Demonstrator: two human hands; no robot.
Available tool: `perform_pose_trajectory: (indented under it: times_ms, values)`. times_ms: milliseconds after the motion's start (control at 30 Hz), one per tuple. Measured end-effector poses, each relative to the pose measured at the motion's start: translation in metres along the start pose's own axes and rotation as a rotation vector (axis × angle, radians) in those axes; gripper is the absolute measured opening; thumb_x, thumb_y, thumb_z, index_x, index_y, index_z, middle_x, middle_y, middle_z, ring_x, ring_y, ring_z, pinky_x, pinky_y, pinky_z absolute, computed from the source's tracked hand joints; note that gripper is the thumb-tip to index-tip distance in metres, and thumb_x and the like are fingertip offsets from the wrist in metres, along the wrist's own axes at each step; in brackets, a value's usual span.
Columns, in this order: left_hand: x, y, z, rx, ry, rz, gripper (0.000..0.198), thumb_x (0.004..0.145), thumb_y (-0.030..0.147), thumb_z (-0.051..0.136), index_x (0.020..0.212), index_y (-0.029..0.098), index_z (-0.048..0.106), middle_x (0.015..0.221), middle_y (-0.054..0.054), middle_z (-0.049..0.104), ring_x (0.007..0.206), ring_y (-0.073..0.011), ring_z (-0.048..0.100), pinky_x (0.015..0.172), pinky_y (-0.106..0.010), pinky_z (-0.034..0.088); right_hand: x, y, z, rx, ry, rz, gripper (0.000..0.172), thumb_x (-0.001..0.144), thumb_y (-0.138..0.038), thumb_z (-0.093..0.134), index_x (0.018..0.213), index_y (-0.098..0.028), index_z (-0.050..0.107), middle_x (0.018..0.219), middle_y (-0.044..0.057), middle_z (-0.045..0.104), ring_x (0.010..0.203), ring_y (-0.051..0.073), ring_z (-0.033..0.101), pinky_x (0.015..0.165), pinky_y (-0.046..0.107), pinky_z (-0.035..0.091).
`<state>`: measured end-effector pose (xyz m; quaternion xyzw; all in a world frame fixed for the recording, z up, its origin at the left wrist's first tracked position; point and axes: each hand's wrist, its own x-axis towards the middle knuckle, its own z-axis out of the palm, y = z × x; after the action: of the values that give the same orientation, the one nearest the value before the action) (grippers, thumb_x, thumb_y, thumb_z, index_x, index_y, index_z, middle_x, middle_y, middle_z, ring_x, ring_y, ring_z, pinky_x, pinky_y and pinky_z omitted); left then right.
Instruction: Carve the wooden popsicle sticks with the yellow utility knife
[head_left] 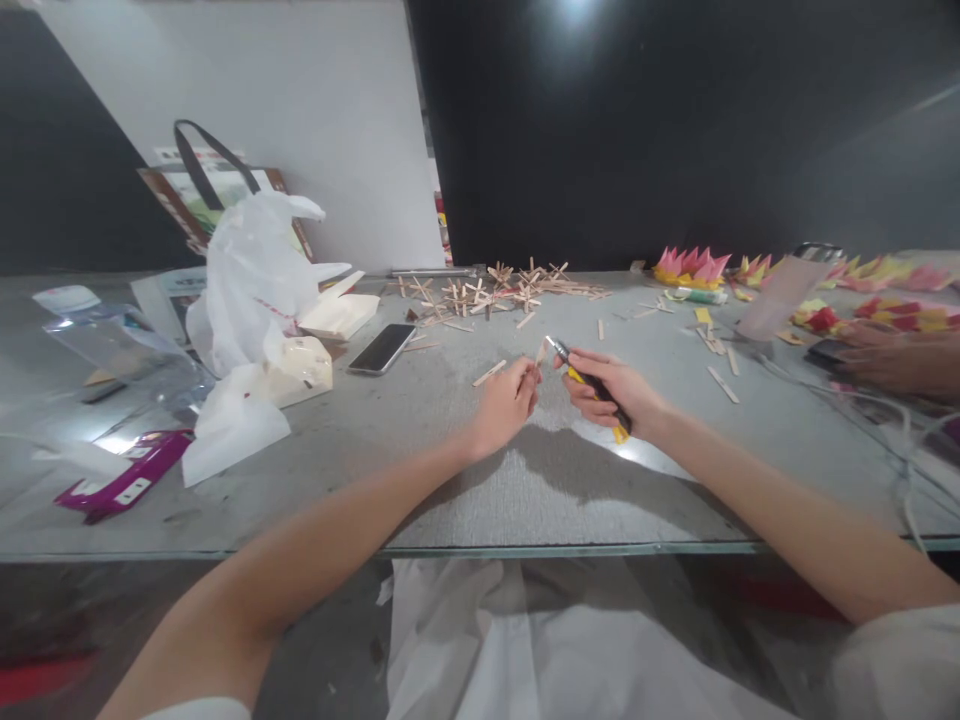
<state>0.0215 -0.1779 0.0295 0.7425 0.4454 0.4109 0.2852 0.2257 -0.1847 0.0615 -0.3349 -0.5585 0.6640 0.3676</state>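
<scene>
My left hand (pixel 507 402) is closed around a short, flat wooden stick (pixel 541 354), whose upper end pokes out past the fingertips. In my right hand (pixel 634 390) is a black and yellow utility knife (pixel 596 385), gripped by the handle. Its metal tip points at the wooden stick and is very near it; whether they touch I cannot tell. A loose wooden stick (pixel 490 374) lies on the grey table (pixel 420 480) just left of my left hand. Beyond both hands is a heap of crossed wooden sticks (pixel 480 297).
To the left are a phone (pixel 382 349), white plastic bag (pixel 251 265), clear bottle (pixel 127 345) and purple power strip (pixel 127 475). On the right are pink paper flowers (pixel 691 268), a translucent cup (pixel 784 297), a white cable (pixel 840 390) and another person's hand (pixel 892 355).
</scene>
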Motion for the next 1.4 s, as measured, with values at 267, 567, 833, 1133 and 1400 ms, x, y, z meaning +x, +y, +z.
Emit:
perform_pose_trajectory:
  times_ms: [267,567,833,1133,1400]
  values:
    - [-0.004,0.005,0.005,-0.104,-0.079,-0.038,0.027,0.109,0.040,0.041,0.094,0.023,0.055,0.057,0.007,0.053,0.049,-0.0125,0.050,0.056,-0.026,0.040,0.007,0.013,-0.004,-0.799,0.390,-0.427,0.032,0.094,-0.052,0.071,0.105,-0.022,0.068,0.064,-0.007,0.051,0.057,0.012,0.044,0.058,0.027,0.037]
    - [-0.009,0.009,0.004,-0.008,-0.119,-0.013,0.017,0.099,0.019,0.044,0.099,0.022,0.061,0.061,0.006,0.053,0.053,-0.0128,0.049,0.058,-0.027,0.038,0.013,0.022,-0.006,-0.861,0.393,-0.437,0.025,0.096,-0.046,0.071,0.105,-0.022,0.068,0.066,-0.007,0.058,0.058,0.013,0.049,0.066,0.027,0.039]
    - [-0.009,0.010,0.003,0.039,-0.145,0.017,0.019,0.101,0.021,0.044,0.096,0.021,0.063,0.066,0.004,0.059,0.058,-0.0133,0.053,0.061,-0.028,0.038,0.014,0.019,-0.006,-0.862,0.467,-0.466,0.023,0.097,-0.045,0.064,0.099,-0.021,0.066,0.070,-0.002,0.064,0.060,0.015,0.053,0.067,0.029,0.041]
    - [-0.005,0.006,0.002,-0.189,0.019,0.003,0.024,0.106,0.038,0.049,0.094,0.021,0.062,0.056,0.006,0.053,0.052,-0.0127,0.052,0.059,-0.028,0.039,0.011,0.009,-0.013,-0.788,0.351,-0.359,0.037,0.096,-0.055,0.062,0.089,-0.019,0.068,0.058,-0.004,0.053,0.053,0.013,0.046,0.057,0.028,0.035]
    - [0.006,0.006,0.004,-0.728,0.180,-0.074,0.044,0.094,0.062,0.072,0.098,0.019,0.061,0.068,0.001,0.064,0.058,-0.0145,0.066,0.057,-0.028,0.049,0.006,0.016,0.006,-0.578,0.214,-0.235,0.041,0.097,-0.060,0.061,0.088,-0.021,0.060,0.050,-0.008,0.046,0.042,0.010,0.039,0.045,0.025,0.029]
